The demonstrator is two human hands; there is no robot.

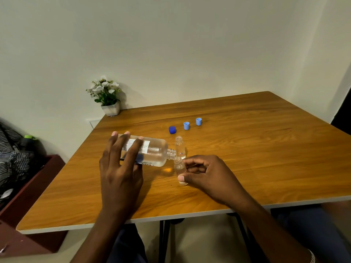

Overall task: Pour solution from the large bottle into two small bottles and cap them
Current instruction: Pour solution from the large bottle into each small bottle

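My left hand (121, 164) grips the large clear bottle (153, 152), which is tipped almost on its side with its open neck pointing right. The neck meets the mouth of a small clear bottle (180, 168) that my right hand (205, 173) pinches between thumb and fingers on the table. A second small bottle (180, 147), uncapped and bearing a small label, stands upright just behind. Further back lie a dark blue cap (172, 130) and two light blue caps (186, 125) (198, 121).
The wooden table (247, 149) has a white front edge. A potted white flower (108, 97) stands at its far left corner against the wall. Left of the table sit a dark red box (28, 196) and patterned cloth (13, 156).
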